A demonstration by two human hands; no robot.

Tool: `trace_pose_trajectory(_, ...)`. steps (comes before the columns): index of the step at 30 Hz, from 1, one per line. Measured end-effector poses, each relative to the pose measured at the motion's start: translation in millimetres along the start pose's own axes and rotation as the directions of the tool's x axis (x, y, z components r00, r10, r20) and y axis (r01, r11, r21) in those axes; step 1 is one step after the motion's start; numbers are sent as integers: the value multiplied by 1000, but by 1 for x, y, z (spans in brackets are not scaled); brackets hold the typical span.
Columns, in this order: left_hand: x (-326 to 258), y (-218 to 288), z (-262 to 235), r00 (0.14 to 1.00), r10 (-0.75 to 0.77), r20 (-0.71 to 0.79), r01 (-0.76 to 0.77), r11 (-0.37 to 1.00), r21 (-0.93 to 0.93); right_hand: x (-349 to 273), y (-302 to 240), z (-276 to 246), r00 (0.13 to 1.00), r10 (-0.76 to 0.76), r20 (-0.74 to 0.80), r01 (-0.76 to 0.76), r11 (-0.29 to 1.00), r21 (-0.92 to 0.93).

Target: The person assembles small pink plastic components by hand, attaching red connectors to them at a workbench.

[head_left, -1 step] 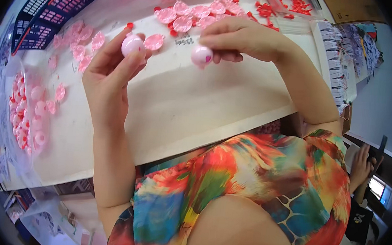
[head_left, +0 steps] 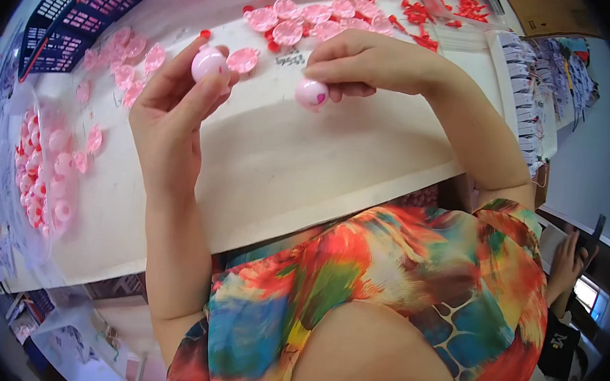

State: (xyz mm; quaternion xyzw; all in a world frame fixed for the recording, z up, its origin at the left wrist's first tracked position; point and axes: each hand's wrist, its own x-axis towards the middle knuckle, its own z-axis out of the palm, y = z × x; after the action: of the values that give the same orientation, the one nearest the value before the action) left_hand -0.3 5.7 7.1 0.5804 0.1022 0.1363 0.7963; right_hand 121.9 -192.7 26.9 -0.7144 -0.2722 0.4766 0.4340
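Between the thumb and fingers of my left hand [head_left: 170, 110] is a glossy pale pink ball [head_left: 208, 64], and a small red piece [head_left: 205, 34] shows just beyond it. My right hand [head_left: 370, 62] pinches another pale pink ball [head_left: 310, 94] with a magenta mark on its side. The two balls are held apart, above the white tabletop [head_left: 307, 165]. Close to my left fingertips lies a clear pink gem-shaped piece [head_left: 243, 60]. More gem-shaped pieces [head_left: 287, 32] are heaped beyond my hands, mixed with small red parts.
Red parts [head_left: 425, 16] lie at the far right. At the left are a dark blue basket [head_left: 80, 26], loose pink pieces [head_left: 123, 75] and clear plastic holding red and pink balls [head_left: 31, 166]. Strips of white packets [head_left: 519, 100] line the right edge. Another person's hand [head_left: 565, 264] holds a dark phone-like object.
The ball in my right hand has turned slightly, its magenta mark now lower. Both hands keep their hold, and the view has shifted a little.
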Motion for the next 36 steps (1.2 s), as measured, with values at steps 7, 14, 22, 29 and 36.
trace_pose_trajectory(7,4,2,-3,999,-34,-2,34,999,-20,18,-18,15,984,-113,-140,-24,686,-727)
trace_pose_trajectory(14,1,2,-4,999,-37,13,38,997,-72,5,-6,35,941,-300,-156,58,598,-799)
trace_pose_trajectory(22,0,-8,-11,994,-63,86,78,980,-182,10,-25,33,671,-650,-357,474,746,-468)
trace_pose_trajectory(29,1,-11,-9,988,-47,150,70,985,-155,15,-11,39,590,-740,-324,596,669,-444)
trace_pose_trajectory(36,3,-15,-6,977,-47,209,76,988,-134,20,-7,39,594,-734,-329,620,678,-395)
